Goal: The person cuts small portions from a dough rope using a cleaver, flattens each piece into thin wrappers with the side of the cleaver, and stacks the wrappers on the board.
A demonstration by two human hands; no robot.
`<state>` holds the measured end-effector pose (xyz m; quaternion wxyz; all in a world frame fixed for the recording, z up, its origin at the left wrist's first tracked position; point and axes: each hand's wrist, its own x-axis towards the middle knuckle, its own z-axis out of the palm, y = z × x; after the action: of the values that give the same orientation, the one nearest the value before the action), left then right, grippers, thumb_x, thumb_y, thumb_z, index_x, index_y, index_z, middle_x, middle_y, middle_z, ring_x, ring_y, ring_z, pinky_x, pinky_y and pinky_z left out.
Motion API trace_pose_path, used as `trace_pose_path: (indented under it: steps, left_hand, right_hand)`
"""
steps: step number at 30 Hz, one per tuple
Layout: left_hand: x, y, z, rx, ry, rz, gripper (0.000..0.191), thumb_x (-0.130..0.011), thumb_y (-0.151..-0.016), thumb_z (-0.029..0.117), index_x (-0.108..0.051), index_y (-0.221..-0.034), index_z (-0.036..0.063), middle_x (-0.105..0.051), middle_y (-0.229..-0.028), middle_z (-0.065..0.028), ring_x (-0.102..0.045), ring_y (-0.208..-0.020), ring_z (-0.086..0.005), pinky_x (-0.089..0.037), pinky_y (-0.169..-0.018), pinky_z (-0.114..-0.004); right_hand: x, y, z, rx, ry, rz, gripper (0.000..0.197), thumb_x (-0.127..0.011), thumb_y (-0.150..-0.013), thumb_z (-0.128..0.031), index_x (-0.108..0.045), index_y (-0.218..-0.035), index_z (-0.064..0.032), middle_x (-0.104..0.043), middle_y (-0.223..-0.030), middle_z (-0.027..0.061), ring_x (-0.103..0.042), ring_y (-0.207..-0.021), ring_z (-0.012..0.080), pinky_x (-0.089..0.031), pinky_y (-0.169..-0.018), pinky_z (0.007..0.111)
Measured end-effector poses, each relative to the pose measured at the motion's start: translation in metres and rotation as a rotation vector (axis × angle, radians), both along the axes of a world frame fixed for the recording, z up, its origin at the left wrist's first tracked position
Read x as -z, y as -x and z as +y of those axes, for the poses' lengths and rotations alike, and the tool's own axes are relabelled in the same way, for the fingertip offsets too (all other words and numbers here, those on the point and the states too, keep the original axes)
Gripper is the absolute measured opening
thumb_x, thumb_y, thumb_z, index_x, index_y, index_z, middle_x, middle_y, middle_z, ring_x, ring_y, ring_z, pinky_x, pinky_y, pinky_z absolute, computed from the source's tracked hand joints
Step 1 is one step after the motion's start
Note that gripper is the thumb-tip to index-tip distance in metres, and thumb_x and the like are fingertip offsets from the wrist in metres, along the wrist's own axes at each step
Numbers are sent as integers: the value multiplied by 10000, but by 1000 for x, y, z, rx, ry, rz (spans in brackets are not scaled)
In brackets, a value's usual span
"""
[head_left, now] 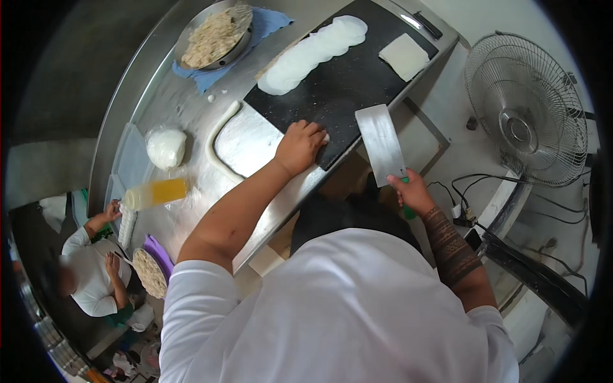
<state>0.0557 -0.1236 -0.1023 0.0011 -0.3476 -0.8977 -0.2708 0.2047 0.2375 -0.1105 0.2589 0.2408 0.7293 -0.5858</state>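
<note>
My left hand (pixel 300 146) rests near the front corner of a black board (pixel 335 103), with its fingers on a small white piece, mostly hidden, that looks like dough. In my right hand (pixel 413 194) is the green handle of a wide cleaver (pixel 380 143), whose blade extends beyond the board's front edge. Thin white dough rounds (pixel 311 55) overlap in a row on the board. A folded pale cloth (pixel 404 57) lies at the board's right end. To the left of the board, a long dough rope (pixel 216 139) curves across the steel table (pixel 191 105).
Upper left, a metal bowl of filling (pixel 213 38) sits on a blue cloth (pixel 273 21). Wrapped dough (pixel 166 147) and a bottle of yellow liquid (pixel 155 193) are at left. A co-worker (pixel 98 273) is beside another bowl (pixel 149 273). A fan (pixel 522 115) stands at right.
</note>
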Motion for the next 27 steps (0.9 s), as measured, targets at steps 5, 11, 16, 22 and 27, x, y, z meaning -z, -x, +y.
trace_pose_path:
  steps: [5,11,16,22,27]
  left_hand:
    - [-42,23,64,-72,203,202,741,-707,-1006,641,-728,-1509,98,-424,-1772,-256,-327,-1654,-532,-175,-1338,-741]
    - [-1,21,96,-43,305,19,1005,-510,-1030,834,-348,-1809,220,-186,-1868,-306,-177,-1713,-564,-119,-1363,-730]
    - [-1,34,116,22,305,32,998,-514,-1023,840,-318,-1819,271,-180,-1868,-307,-173,-1718,-555,-117,-1380,-701]
    - [6,46,85,-38,-172,-185,1035,-575,-1068,732,-205,-1840,149,-116,-1882,-311,-103,-1736,-542,-107,-1394,-654]
    - [-11,98,52,-382,-207,-102,1009,-664,-1070,582,-204,-1829,101,-172,-1861,-336,-152,-1727,-545,-136,-1384,-665]
  right_hand:
    - [-51,76,36,-103,-226,285,387,-831,-1055,-362,-712,-1209,-28,-664,-786,30,-610,-564,112,-507,-513,324]
    - [-125,205,49,109,-59,517,371,-778,-1097,-419,-688,-1131,-60,-606,-735,-1,-573,-544,123,-478,-503,319]
    - [0,213,74,281,-30,411,376,-758,-1112,-428,-653,-1141,-69,-586,-741,-8,-527,-530,96,-438,-476,303]
    - [-15,152,53,125,14,58,392,-810,-1077,-387,-676,-1247,-60,-635,-835,13,-561,-603,78,-473,-505,300]
    - [-13,117,12,-424,76,227,559,-935,-940,-346,-749,-1327,13,-819,-1184,187,-771,-1144,276,-593,-1025,413]
